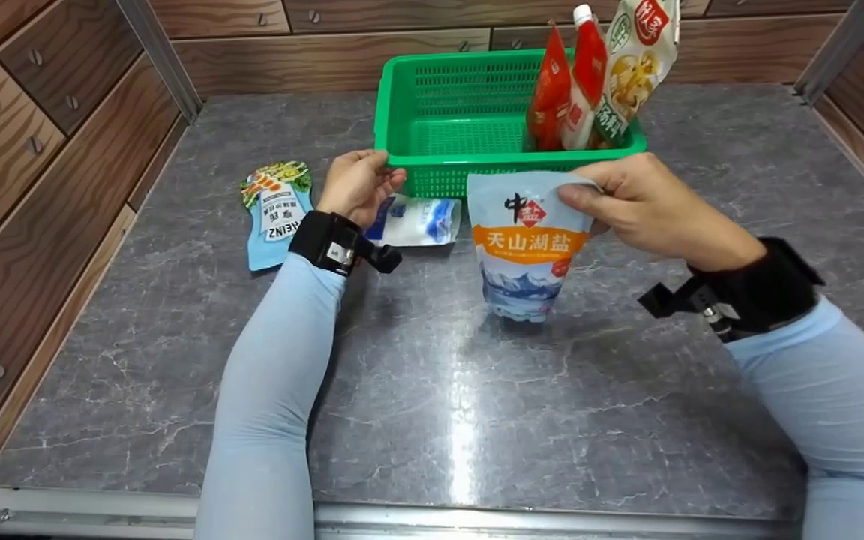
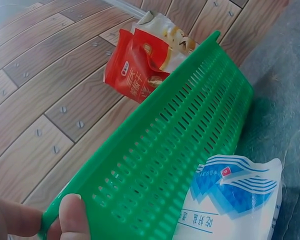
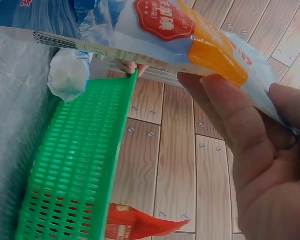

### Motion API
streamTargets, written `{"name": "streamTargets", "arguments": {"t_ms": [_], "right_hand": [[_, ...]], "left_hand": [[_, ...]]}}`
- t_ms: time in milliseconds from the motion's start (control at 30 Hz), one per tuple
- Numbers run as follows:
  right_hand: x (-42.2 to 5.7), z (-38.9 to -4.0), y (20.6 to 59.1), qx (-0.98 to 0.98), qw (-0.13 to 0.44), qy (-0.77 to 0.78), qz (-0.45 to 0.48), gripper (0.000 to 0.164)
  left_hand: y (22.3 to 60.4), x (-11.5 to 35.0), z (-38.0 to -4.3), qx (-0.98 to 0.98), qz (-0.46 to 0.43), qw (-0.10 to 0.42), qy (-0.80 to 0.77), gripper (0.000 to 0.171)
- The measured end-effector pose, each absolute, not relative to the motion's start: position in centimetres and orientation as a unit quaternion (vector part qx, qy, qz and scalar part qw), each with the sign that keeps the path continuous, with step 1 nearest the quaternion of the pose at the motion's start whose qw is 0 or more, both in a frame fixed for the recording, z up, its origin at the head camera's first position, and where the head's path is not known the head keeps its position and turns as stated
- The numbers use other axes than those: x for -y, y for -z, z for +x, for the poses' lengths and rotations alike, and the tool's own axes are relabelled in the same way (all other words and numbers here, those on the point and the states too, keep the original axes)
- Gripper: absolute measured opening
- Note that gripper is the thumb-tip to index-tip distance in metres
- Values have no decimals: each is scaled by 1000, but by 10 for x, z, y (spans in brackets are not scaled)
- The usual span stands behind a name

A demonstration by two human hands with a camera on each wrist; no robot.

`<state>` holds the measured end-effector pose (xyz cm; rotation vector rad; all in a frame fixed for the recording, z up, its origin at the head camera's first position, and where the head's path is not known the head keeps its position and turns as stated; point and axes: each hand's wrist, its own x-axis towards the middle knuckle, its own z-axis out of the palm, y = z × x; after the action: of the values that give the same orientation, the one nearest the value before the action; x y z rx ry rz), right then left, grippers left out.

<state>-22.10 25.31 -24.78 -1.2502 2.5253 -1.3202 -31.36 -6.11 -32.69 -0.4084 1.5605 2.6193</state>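
The right grip (image 1: 646,210) pinches the salt bag (image 1: 523,244) just left of it; the left grip (image 1: 357,186) pinches the basket's rim (image 1: 477,160). Packing seems in hand, likely calling next for a lift over it.

We find the head view bright and evenly lit, with 1 white streak of glare down the surface (image 1: 589,427) and a soft, dark shadow under the bag (image 1: 523,262). Our 2 wrist views look hazier and softer in detail; in the left one, we see the top left corner washed out pale and the boards (image 2: 85,112) bowed by lens distortion.
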Motion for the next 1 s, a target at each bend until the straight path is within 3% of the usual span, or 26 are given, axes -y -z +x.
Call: {"name": "streamTargets", "arguments": {"t_ms": [167,533,700,867,1000], "right_hand": [[-247,-223,228,-829,0,421,-368,21],[-222,-234,188,-820,29,523,-229,34],[-211,-247,176,-824,-1,533,-192,38],[-199,-265,169,-804,-27,574,-155,36],[-188,-280,166,-776,-12,621,-109,33]], "left_hand": [[327,62,-314,-508,-132,29,-851,34],[329,62,-316,-515,-126,28,-848,31],[329,63,-316,-515,-120,27,-848,33],[329,63,-316,-513,-119,25,-849,34],[329,63,-316,-512,-120,21,-850,32]]}}
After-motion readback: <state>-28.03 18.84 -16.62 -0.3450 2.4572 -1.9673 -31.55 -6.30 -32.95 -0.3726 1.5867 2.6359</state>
